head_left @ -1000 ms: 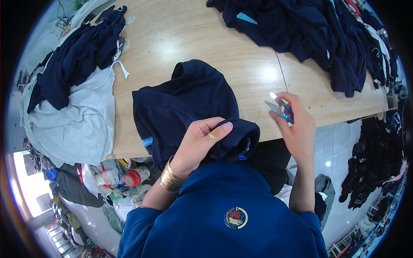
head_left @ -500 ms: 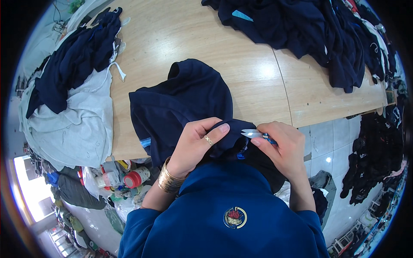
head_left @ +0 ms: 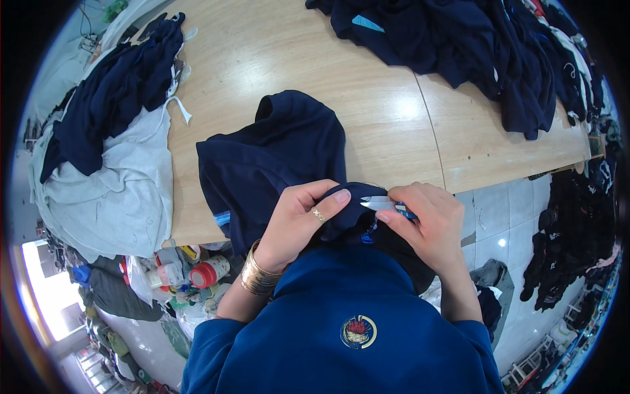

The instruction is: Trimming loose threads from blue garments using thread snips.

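A navy garment (head_left: 279, 148) lies bunched at the table's near edge, its closest part drawn up against my body. My left hand (head_left: 298, 220), with a ring and gold bangles, pinches a fold of this cloth between thumb and fingers. Close by on the right, my right hand (head_left: 433, 223) is closed around a pair of thread snips (head_left: 379, 203) with a blue handle. Their silver blades point left, slightly parted, over the fold next to my left thumb. A small blue detail (head_left: 367, 238) shows on the cloth under the blades. Most of the handle is hidden by my fingers.
Navy garments (head_left: 446, 46) are heaped at the table's far right. Light grey cloth (head_left: 134, 190) with a navy piece (head_left: 118, 92) over it covers the left end. Below the table's left side are a red-lidded container (head_left: 205, 274) and bags. Black clothes (head_left: 567, 243) hang at right.
The snips have shifted slightly left over the fold, and the blades look a little further apart. The garment's right edge has drawn in a little to the left. My left hand keeps its pinch.
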`<state>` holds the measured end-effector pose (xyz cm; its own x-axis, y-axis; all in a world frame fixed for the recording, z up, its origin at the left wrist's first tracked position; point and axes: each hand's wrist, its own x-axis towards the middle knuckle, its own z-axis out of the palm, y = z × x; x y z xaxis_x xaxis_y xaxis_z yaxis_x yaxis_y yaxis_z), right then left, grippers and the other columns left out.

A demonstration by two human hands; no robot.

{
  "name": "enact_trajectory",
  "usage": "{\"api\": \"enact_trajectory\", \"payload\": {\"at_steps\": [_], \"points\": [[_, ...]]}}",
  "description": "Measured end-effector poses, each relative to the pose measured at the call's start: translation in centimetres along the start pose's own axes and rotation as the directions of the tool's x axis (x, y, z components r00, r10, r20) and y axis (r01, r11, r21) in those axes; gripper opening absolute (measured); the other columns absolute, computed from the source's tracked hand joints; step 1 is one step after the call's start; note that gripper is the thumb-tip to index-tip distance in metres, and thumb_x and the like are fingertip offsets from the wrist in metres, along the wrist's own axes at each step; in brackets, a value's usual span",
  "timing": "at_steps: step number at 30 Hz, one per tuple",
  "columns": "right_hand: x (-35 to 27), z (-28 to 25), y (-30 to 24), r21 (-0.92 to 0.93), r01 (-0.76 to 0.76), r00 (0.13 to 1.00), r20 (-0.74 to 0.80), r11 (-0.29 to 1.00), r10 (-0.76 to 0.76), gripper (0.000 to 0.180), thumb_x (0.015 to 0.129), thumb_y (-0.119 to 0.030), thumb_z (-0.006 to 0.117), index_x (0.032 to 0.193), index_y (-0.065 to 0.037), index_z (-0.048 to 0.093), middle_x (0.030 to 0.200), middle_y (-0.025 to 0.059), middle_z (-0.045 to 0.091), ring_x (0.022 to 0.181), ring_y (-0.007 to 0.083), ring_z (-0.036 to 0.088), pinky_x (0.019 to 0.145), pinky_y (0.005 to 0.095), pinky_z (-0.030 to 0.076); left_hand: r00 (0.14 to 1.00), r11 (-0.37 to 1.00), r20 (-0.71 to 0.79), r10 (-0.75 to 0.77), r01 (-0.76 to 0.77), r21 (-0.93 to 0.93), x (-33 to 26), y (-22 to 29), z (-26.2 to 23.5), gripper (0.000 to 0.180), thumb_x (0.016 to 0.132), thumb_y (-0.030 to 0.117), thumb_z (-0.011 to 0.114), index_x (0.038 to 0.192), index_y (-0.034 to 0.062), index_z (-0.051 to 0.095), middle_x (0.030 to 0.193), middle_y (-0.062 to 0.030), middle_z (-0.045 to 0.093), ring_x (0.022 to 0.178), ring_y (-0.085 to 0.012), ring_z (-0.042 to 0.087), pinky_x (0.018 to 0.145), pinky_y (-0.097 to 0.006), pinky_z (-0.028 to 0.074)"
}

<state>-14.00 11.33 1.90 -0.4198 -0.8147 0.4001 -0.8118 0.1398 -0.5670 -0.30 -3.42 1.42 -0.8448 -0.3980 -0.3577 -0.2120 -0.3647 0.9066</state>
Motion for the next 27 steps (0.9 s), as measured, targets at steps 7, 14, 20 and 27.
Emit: {"api": "enact_trajectory", "payload": {"at_steps": [7, 14, 20, 27], "points": [[-0.1, 0.2, 0.2, 0.057, -0.026, 1.0, -0.001, 0.998, 0.026, 0.025, 0.075, -0.033, 0.068, 0.076, -0.009, 0.061, 0.058, 0.0025, 0.053, 0.051, 0.0167, 0.053, 0.048, 0.0257, 0.04, 1.0, 1.0, 0.012, 0.007, -0.007, 0.01, 0.0, 0.0, -0.1, 0.021, 0.088, 0.018, 0.057, 0.094, -0.0001, 0.065, 0.073, 0.0028, 0.058, 0.065, -0.0022, 0.044, 0.06, -0.017, 0.035], [0.4, -0.4, -0.4, 0.516, -0.354, 0.934, 0.152, 0.78, 0.324, 0.012, 0.078, -0.018, 0.066, 0.082, -0.007, 0.063, 0.07, 0.004, 0.059, 0.062, 0.0103, 0.055, 0.053, 0.022, 0.04, 1.0, 1.0, 0.027, -0.005, 0.005, -0.013, -0.1, 0.1, -0.1, 0.021, 0.088, 0.019, 0.057, 0.094, -0.0001, 0.065, 0.073, 0.0031, 0.058, 0.066, -0.0018, 0.044, 0.061, -0.017, 0.036], [0.2, 0.7, 0.7, 0.535, -0.42, 0.899, 0.137, 0.733, 0.416, 0.007, 0.079, -0.007, 0.064, 0.083, -0.003, 0.06, 0.071, 0.005, 0.058, 0.063, 0.0097, 0.053, 0.057, 0.0208, 0.039, 0.998, 0.995, 0.055, 0.034, -0.039, 0.091, -0.1, -0.1, -0.1, 0.023, 0.088, 0.02, 0.057, 0.093, -0.0009, 0.064, 0.07, 0.0045, 0.055, 0.064, -0.002, 0.041, 0.058, -0.018, 0.034], [0.4, -0.9, 0.2, 0.347, -0.298, 0.928, -0.112, 0.889, 0.355, 0.028, 0.075, -0.031, 0.069, 0.084, -0.007, 0.059, 0.073, 0.0043, 0.059, 0.06, 0.0153, 0.054, 0.054, 0.025, 0.04, 0.999, 0.997, 0.018, 0.046, -0.047, 0.064, -0.1, 0.1, 0.1, 0.025, 0.089, 0.021, 0.055, 0.086, -0.0015, 0.064, 0.064, 0.0061, 0.048, 0.06, -0.002, 0.036, 0.055, -0.018, 0.03]]}}
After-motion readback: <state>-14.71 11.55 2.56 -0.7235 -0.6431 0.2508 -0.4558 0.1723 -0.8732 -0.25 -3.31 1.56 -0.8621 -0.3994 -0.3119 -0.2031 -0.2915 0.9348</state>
